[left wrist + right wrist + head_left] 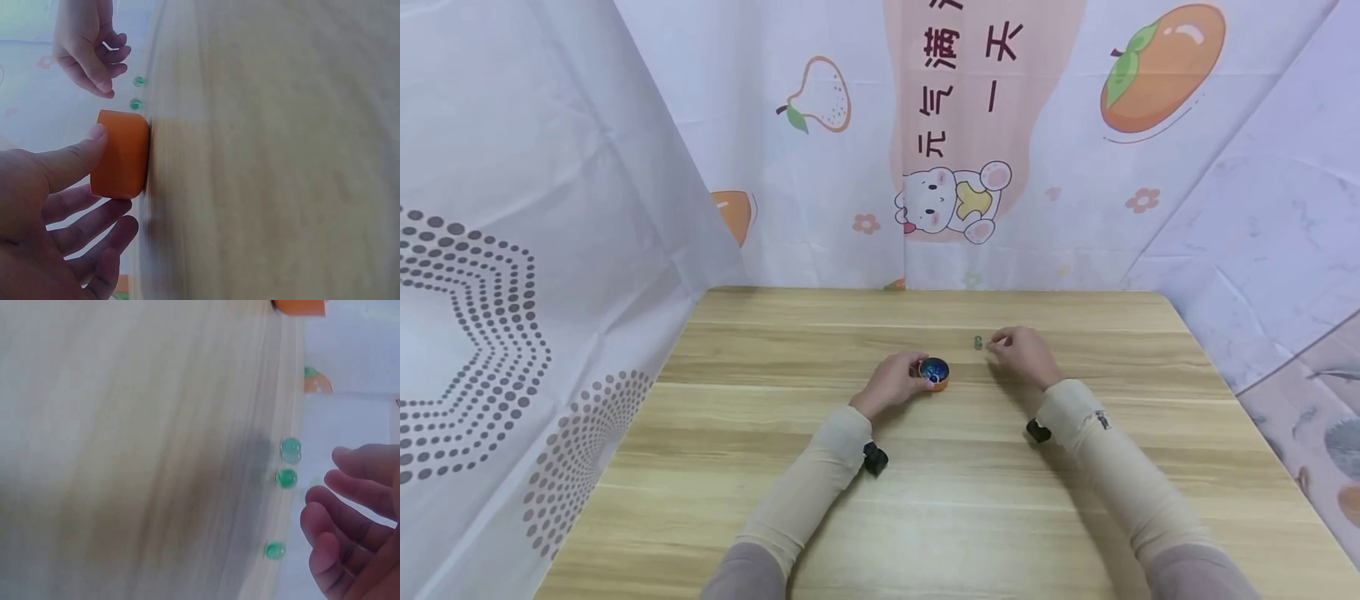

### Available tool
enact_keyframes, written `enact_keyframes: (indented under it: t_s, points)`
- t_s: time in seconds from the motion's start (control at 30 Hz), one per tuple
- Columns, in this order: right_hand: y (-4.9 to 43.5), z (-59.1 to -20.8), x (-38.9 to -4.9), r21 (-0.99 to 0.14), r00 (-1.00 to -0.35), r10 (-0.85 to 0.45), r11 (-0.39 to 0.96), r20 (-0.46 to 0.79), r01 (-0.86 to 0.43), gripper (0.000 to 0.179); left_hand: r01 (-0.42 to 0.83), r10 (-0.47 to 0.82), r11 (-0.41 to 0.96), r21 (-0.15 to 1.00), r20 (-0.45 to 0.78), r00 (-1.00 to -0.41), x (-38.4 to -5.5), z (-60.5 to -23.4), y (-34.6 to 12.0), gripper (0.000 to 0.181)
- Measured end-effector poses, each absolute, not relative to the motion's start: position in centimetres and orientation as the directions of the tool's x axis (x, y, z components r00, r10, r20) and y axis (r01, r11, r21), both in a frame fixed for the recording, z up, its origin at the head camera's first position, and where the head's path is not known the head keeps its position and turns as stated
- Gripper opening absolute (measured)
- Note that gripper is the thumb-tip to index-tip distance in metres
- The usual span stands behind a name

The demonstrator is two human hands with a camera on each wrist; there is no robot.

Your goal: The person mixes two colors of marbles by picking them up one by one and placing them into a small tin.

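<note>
The white, fruit-printed fabric backdrop [865,167] carries dark-red Chinese characters [936,100] on a peach-coloured panel [972,108]: "元气满" (next character cut off) and "一天", reading upward.

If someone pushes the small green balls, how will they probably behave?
The green balls would probably roll easily, being round on a flat table. Their shiny surface suggests they may be slippery; their glassy look hints at stiffness.

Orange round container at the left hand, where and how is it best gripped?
I'd take the orange container by its side wall, from the left. It stands upright, and its rounded wall gives thumb and fingers opposite sides to hold, as the left hand does. Its top is open, so keep fingers outside. The green marbles lie toward the right, so left seems clearer.
</note>
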State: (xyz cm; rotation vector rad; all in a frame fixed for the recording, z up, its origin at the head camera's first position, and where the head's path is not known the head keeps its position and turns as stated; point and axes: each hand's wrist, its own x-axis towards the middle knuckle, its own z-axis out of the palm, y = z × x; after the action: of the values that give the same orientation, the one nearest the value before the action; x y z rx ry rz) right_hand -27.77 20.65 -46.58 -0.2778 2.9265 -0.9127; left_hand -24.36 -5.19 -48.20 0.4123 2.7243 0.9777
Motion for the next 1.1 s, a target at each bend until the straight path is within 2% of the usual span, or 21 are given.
enact_keyframes:
  t_s: [0.2, 0.83, 1.1]
  points:
    - [21.8, -46.4, -28.5, -0.557, -0.989, -0.149, 0.820, 0.012, -0.131, 0.029, 0.191, 0.335, 0.745, 0.639, -0.110, -0.936, -24.5, -48.1, -5.2, 0.056]
    - [22.8, -47.0, -29.3, -0.555, -0.991, -0.044, 0.831, -0.123, 0.032, 0.036, 0.173, 0.329, 0.722, 0.670, -0.112, -0.938, -24.2, -48.4, -5.2, 0.055]
    - [23.4, -47.4, -29.8, -0.484, -0.995, -0.014, 0.874, -0.099, 0.036, 0.033, 0.170, 0.325, 0.721, 0.671, -0.111, -0.939, -24.2, -48.3, -5.2, 0.055]
